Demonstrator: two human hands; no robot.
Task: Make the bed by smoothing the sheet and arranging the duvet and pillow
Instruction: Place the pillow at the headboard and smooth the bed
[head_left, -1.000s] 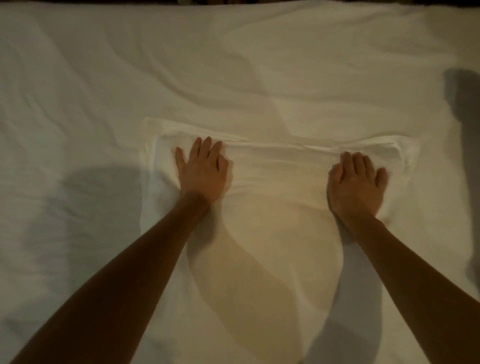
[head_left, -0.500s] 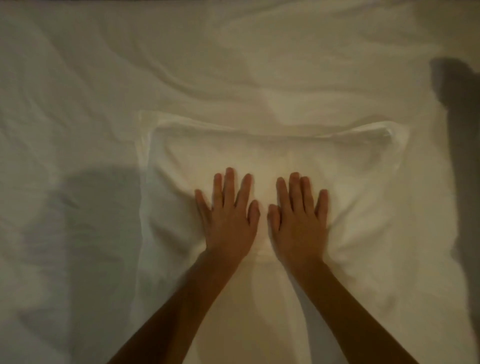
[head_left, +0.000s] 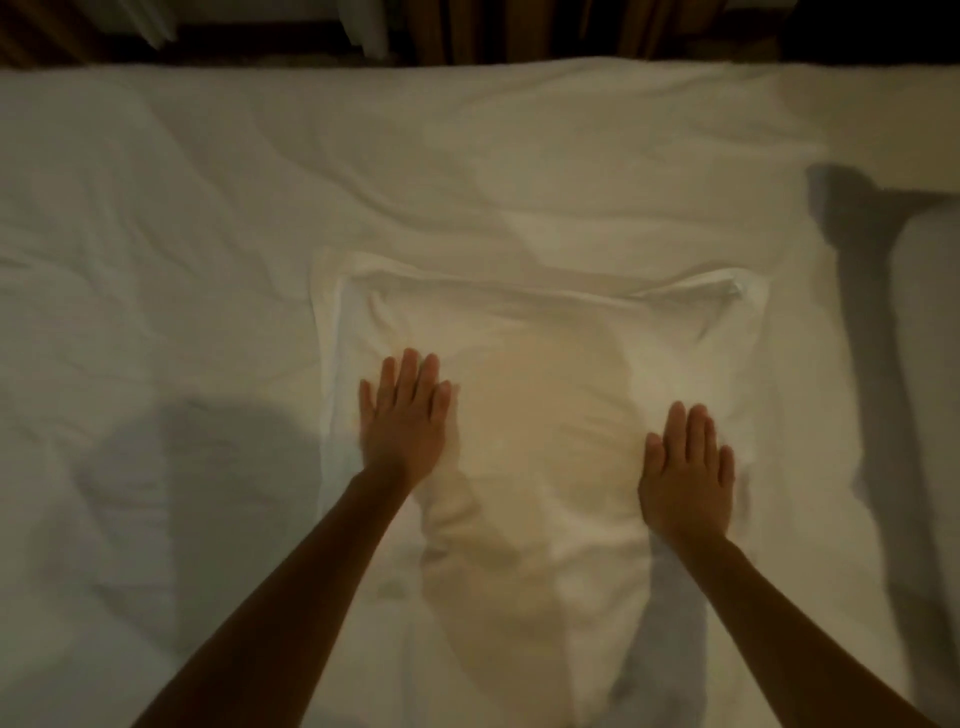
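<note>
**Item 1: pillow** (head_left: 545, 332). White, rectangular, lies flat at frame ctr, long side running 12 to 6 o'clock. Far edge w/ folded case flap at 12; near end runs out of view at 6. Surface creased, w/ a yellowish patch of light down the middle. Rests on item 4.

**Item 2: L hand** (head_left: 405, 421). Palm down, flat on pillow's 9 o'clock side, just inside the edge. Fingers straight, close together, pointing to 12. Grips nothing, only presses on the cloth. Bare forearm comes in from 7 o'clock.

**Item 3: R hand** (head_left: 685, 467). Palm down, flat on pillow's 3 o'clock side, a bit nearer the 6 end than L hand. Fingers straight, together, pointing to 12. Holds nothing. Bare forearm comes in from 5 o'clock. Hands well apart, pillow's middle bare between them.

**Item 4: white bedding** (head_left: 208, 218). Covers the bed all round pillow. Shallow wrinkles, most at 9–11 o'clock and just past pillow at 12. Sheet or duvet: can't tell. Arm shadow on it at 8 o'clock.

**Item 5: pale rounded shape** (head_left: 930, 322). At 3 o'clock frame edge, on the bedding, dark shadow beside it. Cut off, ID unclear.

**Item 6: dark wood panels** (head_left: 467, 31). Strip beyond bed's far edge at 12. Dim, detail unclear.
</note>
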